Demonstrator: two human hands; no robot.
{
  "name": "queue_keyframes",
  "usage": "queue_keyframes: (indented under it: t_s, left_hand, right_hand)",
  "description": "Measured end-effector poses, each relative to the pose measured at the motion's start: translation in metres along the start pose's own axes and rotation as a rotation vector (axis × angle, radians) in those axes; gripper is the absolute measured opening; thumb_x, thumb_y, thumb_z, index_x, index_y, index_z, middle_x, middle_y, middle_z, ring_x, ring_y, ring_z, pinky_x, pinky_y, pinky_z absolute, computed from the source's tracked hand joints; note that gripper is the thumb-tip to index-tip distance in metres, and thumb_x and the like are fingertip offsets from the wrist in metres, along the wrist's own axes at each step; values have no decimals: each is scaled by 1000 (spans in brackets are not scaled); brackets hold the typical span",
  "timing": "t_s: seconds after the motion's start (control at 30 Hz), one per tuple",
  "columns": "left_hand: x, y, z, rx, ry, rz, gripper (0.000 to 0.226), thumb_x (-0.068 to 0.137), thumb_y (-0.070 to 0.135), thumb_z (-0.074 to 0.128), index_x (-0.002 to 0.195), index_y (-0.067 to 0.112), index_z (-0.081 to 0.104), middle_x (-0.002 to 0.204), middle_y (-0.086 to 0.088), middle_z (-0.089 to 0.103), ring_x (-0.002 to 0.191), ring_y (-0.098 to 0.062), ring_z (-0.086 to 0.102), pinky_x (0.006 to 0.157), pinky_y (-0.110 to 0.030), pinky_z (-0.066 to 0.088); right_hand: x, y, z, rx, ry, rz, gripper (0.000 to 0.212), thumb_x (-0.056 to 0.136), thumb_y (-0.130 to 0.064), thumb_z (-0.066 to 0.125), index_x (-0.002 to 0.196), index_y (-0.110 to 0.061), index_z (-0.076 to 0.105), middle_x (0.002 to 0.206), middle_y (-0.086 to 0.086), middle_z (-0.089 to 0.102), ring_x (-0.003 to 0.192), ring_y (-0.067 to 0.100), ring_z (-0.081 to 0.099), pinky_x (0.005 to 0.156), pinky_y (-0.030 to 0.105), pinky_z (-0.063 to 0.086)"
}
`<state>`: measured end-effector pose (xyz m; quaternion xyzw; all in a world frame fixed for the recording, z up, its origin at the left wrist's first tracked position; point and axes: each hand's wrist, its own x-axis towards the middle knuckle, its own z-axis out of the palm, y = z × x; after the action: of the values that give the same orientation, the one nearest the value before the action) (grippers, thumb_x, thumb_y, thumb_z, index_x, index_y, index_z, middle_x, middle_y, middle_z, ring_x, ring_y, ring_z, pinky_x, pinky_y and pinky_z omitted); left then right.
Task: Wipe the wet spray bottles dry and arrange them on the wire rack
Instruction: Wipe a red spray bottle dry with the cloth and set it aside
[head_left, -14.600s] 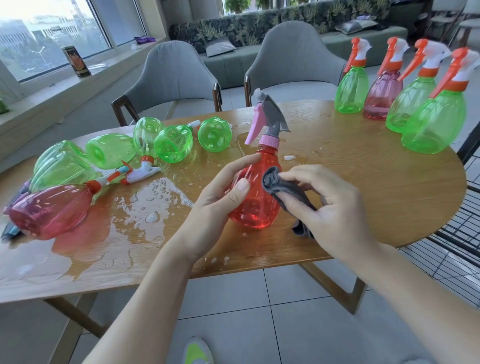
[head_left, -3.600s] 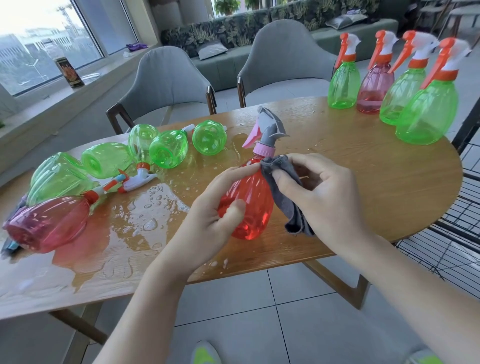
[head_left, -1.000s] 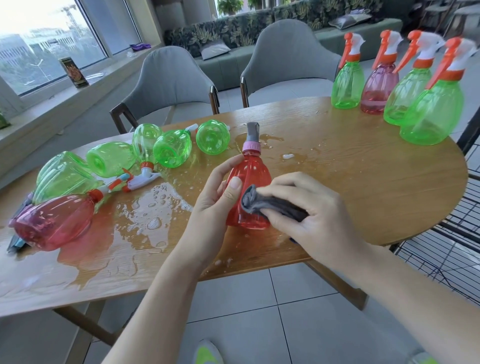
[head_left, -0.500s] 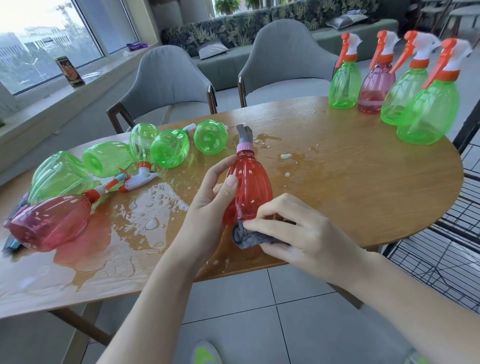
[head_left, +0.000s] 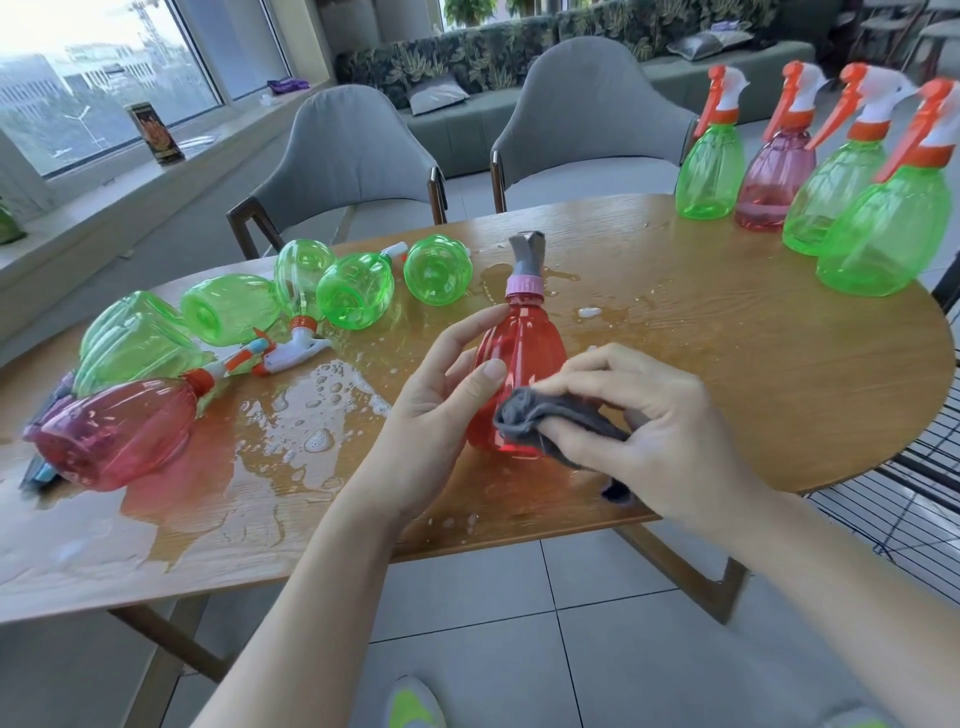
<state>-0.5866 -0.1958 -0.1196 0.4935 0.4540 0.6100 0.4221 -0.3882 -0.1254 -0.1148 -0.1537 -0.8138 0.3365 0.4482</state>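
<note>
A red spray bottle (head_left: 530, 343) with a pink collar and grey trigger stands upright on the wooden table (head_left: 727, 374). My left hand (head_left: 441, 410) grips its left side, thumb across the front. My right hand (head_left: 649, 421) holds a bunched grey cloth (head_left: 545, 415) against the bottle's lower right side. Several green bottles (head_left: 228, 306) and a pink bottle (head_left: 114, 431) lie on their sides at the left, in water. Several upright bottles (head_left: 883, 228) stand in a row at the far right. The black wire rack (head_left: 904, 499) shows at the right, below the table edge.
A puddle (head_left: 291, 415) with droplets covers the table's left and middle. Two grey chairs (head_left: 353, 156) stand behind the table. A window ledge runs along the left and a sofa along the back. Tiled floor lies below the near edge.
My right hand has moved the cloth up from under the bottle's base to its lower right side. The bottle now stands more upright, and my left hand keeps its grip.
</note>
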Motion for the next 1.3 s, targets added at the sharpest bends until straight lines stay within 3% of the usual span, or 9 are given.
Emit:
queue_keyframes:
  t_s: [0.13, 0.23, 0.47, 0.63, 0.83, 0.93, 1.1, 1.3]
  left_hand:
    - [1, 4, 1, 17, -36, -37, 43, 105, 20, 56, 146, 30, 58, 143, -10, 66, 127, -34, 68, 98, -47, 58]
    - [1, 5, 0, 27, -59, -43, 43, 103, 16, 59, 144, 28, 60, 144, -11, 66, 128, -35, 67, 95, -43, 59]
    - [1, 5, 0, 99, -40, 8, 40, 105, 17, 56, 145, 23, 59, 143, -12, 66, 128, -38, 67, 96, -46, 59]
    - [-2, 4, 2, 149, 30, 45, 39, 103, 12, 49, 140, 19, 62, 135, -7, 71, 119, -32, 72, 90, -42, 63]
    - [-3, 6, 4, 189, 15, 45, 40, 103, 11, 48, 138, 23, 64, 136, -3, 70, 125, -33, 68, 103, -55, 59]
    - [-2, 4, 7, 127, 35, 32, 35, 104, 18, 53, 135, 28, 65, 136, -8, 69, 124, -35, 67, 104, -59, 56]
    - [0, 3, 8, 34, 93, 31, 31, 104, 26, 58, 133, 31, 66, 136, -12, 69, 118, -31, 70, 100, -49, 58]
    - [3, 5, 10, 20, 117, -1, 35, 103, 29, 60, 137, 30, 65, 124, -8, 72, 107, -25, 73, 88, -38, 60]
  right_hand:
    - [15, 8, -9, 18, 142, 5, 25, 89, -23, 77, 112, -33, 74, 109, -11, 70, 101, 18, 68, 85, 32, 56]
    - [22, 17, -14, 9, 232, 27, 26, 93, -18, 76, 116, -29, 75, 112, -10, 70, 102, 21, 70, 76, 43, 60]
    - [11, 24, -9, -121, 243, -75, 23, 94, -11, 74, 116, -8, 76, 112, 0, 72, 106, 13, 68, 88, 35, 57]
    - [2, 22, -4, -217, 176, -190, 22, 93, -14, 73, 114, -7, 76, 108, 2, 70, 103, 5, 65, 90, 16, 48]
    - [7, 19, -6, -232, 250, -179, 26, 95, -21, 68, 115, -5, 76, 108, 5, 71, 102, 8, 65, 91, 16, 47]
    - [3, 21, -1, -229, 187, -199, 23, 94, -17, 73, 113, -4, 77, 107, 6, 70, 98, 12, 66, 88, 17, 48]
    - [-12, 24, 9, -276, 22, -322, 22, 91, -11, 72, 111, -2, 78, 105, 9, 68, 94, 17, 64, 90, 18, 47]
    - [-19, 25, 11, -372, -105, -435, 22, 91, -2, 72, 112, -1, 76, 103, 13, 66, 91, 26, 62, 87, 27, 50]
